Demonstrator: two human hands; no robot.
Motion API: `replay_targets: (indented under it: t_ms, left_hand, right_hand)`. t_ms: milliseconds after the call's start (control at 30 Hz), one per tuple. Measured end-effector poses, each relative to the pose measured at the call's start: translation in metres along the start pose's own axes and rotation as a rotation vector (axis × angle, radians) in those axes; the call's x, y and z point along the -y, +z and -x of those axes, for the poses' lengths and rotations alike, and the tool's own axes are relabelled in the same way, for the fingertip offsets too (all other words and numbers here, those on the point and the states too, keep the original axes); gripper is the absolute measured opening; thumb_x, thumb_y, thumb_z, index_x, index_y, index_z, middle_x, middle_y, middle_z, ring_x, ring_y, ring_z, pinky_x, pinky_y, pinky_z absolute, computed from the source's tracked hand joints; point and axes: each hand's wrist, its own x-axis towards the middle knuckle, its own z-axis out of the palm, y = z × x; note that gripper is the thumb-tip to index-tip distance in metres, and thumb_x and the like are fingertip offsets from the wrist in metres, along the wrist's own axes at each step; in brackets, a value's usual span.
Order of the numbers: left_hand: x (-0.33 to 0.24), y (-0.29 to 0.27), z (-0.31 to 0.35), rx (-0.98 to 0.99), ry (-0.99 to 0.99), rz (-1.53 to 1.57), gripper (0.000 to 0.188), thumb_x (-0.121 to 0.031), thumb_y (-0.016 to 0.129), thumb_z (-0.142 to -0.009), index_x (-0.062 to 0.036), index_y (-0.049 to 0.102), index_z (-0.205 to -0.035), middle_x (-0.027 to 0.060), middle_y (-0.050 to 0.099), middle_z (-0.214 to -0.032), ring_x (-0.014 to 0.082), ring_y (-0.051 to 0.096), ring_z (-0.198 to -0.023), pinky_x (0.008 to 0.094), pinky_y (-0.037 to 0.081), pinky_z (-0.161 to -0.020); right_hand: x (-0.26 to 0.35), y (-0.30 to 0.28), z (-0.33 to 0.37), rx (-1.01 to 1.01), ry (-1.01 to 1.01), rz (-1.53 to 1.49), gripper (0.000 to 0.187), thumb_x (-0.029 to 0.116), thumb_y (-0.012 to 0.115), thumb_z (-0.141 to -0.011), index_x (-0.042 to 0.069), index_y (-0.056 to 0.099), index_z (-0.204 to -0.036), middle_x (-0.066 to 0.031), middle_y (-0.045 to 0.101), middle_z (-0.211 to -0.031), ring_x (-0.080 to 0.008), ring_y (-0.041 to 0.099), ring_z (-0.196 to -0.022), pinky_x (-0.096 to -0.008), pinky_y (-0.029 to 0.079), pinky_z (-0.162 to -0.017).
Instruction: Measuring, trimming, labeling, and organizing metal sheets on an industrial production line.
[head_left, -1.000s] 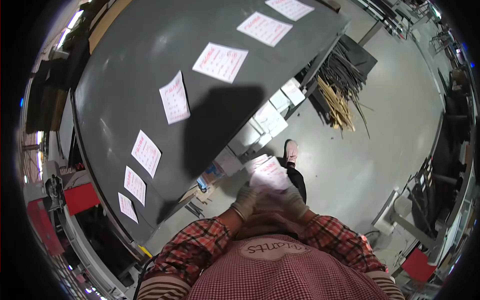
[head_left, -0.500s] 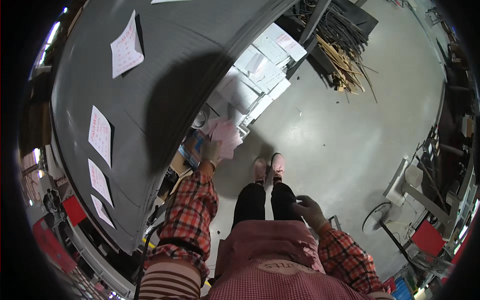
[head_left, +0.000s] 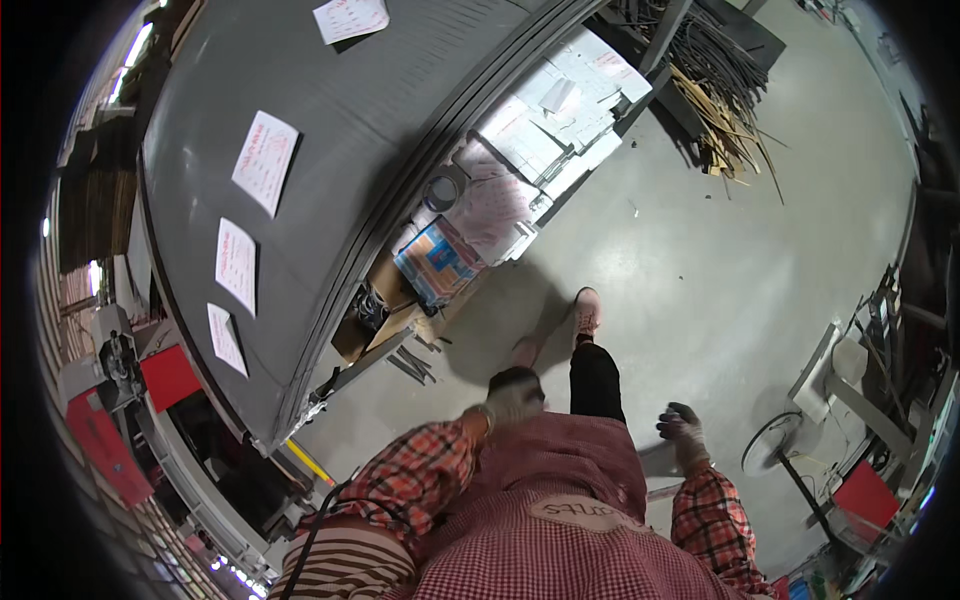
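Observation:
My left hand (head_left: pixel 513 399) wears a pale glove and hangs empty near my waist, fingers curled loosely, above the grey floor. My right hand (head_left: pixel 683 433), also gloved, hangs at my right side with fingers apart and holds nothing. A pinkish stack of paper (head_left: pixel 490 205) lies on the shelf under the grey table (head_left: pixel 330 150), well ahead of my left hand. Beside the stack sit a blue-and-orange box (head_left: pixel 438 262) and a roll of tape (head_left: pixel 441 190). My feet in pink shoes (head_left: pixel 586 310) stand on the floor beside the shelf.
Several white sheets (head_left: pixel 265 160) lie spaced along the table top. White packages (head_left: pixel 560 110) fill the shelf further on. A bundle of sticks and dark rods (head_left: pixel 715 115) lies on the floor ahead. A fan (head_left: pixel 775 455) and red bins (head_left: pixel 868 495) stand at the right.
Both hands held the pinkish stack before me, then my left hand put it down on the under-table shelf. Now the left hand has let go and drawn back to my side.

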Motion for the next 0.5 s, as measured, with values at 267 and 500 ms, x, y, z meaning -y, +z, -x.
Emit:
replay_targets:
  t_ms: [267, 500]
  left_hand:
    - [-0.021, 0.01, 0.09, 0.569, 0.014, -0.207, 0.052, -0.049, 0.048, -0.082, -0.008, 0.056, -0.114, 0.0161, 0.061, -0.105, 0.0318, 0.056, -0.1, 0.0353, 0.043, -0.086]
    - [0.028, 0.023, 0.155, 0.479, 0.202, -0.464, 0.046, -0.046, 0.048, -0.081, -0.0052, 0.06, -0.099, 0.0197, 0.059, -0.099, 0.034, 0.056, -0.094, 0.0372, 0.043, -0.081]
  right_hand:
    - [-0.201, -0.112, 0.15, -0.823, -0.113, -0.198, 0.033, 0.013, 0.061, -0.083, 0.006, 0.048, -0.113, -0.0071, 0.059, -0.085, -0.0126, 0.055, -0.068, -0.0263, 0.045, -0.056]
    - [-0.432, -0.031, 0.358, -1.733, 0.502, 0.507, 0.07, 0.039, 0.066, -0.074, -0.004, 0.042, -0.123, -0.0235, 0.05, -0.119, -0.0333, 0.049, -0.111, -0.0392, 0.039, -0.095]
